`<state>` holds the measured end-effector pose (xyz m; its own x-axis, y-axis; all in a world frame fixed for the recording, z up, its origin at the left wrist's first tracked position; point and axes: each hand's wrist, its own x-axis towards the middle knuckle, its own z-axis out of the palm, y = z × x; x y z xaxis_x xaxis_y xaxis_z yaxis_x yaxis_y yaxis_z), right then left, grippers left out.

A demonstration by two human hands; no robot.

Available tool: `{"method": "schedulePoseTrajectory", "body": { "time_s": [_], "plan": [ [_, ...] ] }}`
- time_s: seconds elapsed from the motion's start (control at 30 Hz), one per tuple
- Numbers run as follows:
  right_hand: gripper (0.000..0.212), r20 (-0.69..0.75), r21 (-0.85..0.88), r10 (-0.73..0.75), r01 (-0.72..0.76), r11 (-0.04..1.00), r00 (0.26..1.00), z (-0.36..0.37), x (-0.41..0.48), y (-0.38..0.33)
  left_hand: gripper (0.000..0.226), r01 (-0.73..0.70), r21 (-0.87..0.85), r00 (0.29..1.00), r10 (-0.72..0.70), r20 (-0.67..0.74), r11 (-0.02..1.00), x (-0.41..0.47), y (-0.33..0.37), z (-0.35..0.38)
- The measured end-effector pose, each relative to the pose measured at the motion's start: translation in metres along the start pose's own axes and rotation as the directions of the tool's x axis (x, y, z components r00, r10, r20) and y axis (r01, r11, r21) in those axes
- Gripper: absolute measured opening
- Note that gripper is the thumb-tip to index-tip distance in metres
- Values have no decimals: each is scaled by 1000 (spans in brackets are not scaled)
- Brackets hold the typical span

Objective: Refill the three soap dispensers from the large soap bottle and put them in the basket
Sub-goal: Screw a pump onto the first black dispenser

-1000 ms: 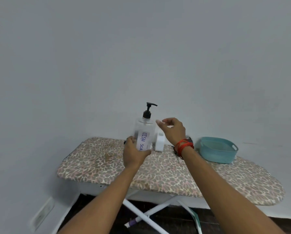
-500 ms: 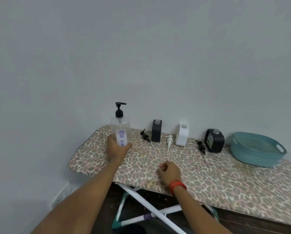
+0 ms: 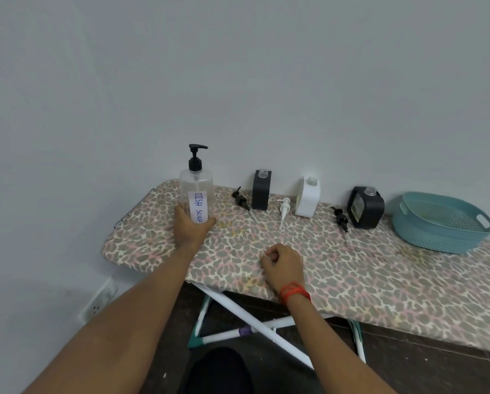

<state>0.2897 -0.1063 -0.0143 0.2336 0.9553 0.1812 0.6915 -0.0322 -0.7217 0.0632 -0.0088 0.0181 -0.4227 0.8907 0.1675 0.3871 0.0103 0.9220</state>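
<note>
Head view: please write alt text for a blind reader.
A left hand grips a clear soap bottle upright on an ironing board; the right hand rests curled. Three open dispensers, pumps beside them, and a teal basket line the wall.

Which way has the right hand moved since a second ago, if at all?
Yes. The right hand was raised at the white dispenser; now it rests curled on the ironing board, lower and nearer the front edge, clear of that dispenser.
</note>
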Motion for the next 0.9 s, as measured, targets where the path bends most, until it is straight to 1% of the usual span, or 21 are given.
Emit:
{"method": "schedulePoseTrajectory", "body": {
  "time_s": [0.13, 0.23, 0.3, 0.33, 0.4, 0.43, 0.47, 0.5, 0.53, 0.57, 0.63, 0.67, 0.7, 0.77, 0.83, 0.9],
  "plan": [
    [10, 6, 32, 8, -9, 999, 1000, -2, -1, 0, 86, 35, -13, 999, -35, 21, 999, 0, 3, -2],
    [9, 8, 59, 27, -28, 998, 1000, -4, -2, -2, 97, 78, -22, 996, -77, 37, 997, -4, 2, -7],
    [9, 6, 71, 27, -28, 997, 1000, -4, -2, -2, 101, 86, -25, 996, -85, 12, 996, -17, 1, -10],
    [9, 5, 78, 27, -27, 997, 1000, -4, -2, -2, 96, 84, -38, 996, -85, -31, 996, -30, 1, -11],
    [9, 0, 88, 30, -30, 996, 1000, -4, -2, -1, 74, 54, -78, 983, -66, -169, 996, -60, 0, -9],
    [8, 1, 95, 35, -35, 995, 999, -4, -2, -1, 63, 9, -84, 974, -28, -226, 996, -74, -1, -7],
    [7, 0, 110, 37, -37, 993, 999, -5, -3, -2, 55, -48, -74, 972, 30, -234, 996, -87, -1, -4],
    [6, -4, 132, 45, -44, 990, 999, -6, -3, -3, 48, -116, -55, 977, 105, -184, 992, -96, -3, 0],
    [4, -9, 163, 53, -51, 985, 999, -8, -4, -4, 43, -185, -20, 980, 183, -84, 983, -102, -2, 4],
    [3, -9, 203, 68, -64, 977, 998, -10, -5, -6, 38, -254, 18, 967, 253, 39, 967, -102, 0, 8],
    [5, 7, 295, 115, -112, 949, 993, -14, -5, -8, 32, -370, 109, 900, 326, 291, 923, -94, 8, 18],
    [5, 14, 338, 137, -134, 932, 990, -16, -4, -8, 32, -418, 158, 860, 333, 387, 895, -89, 13, 24],
    [5, 22, 372, 151, -149, 916, 988, -19, -4, -8, 34, -459, 206, 829, 332, 450, 864, -84, 15, 30],
    [7, 42, 421, 173, -174, 890, 984, -26, 1, -7, 38, -497, 282, 808, 318, 496, 821, -77, 15, 40],
    [7, 57, 463, 199, -202, 863, 978, -35, 13, -3, 39, -495, 307, 818, 315, 482, 813, -74, 10, 46],
    [7, 53, 470, 212, -212, 857, 976, -43, 29, -2, 40, -499, 297, 822, 336, 460, 814, -74, 5, 50]
  ]
}}
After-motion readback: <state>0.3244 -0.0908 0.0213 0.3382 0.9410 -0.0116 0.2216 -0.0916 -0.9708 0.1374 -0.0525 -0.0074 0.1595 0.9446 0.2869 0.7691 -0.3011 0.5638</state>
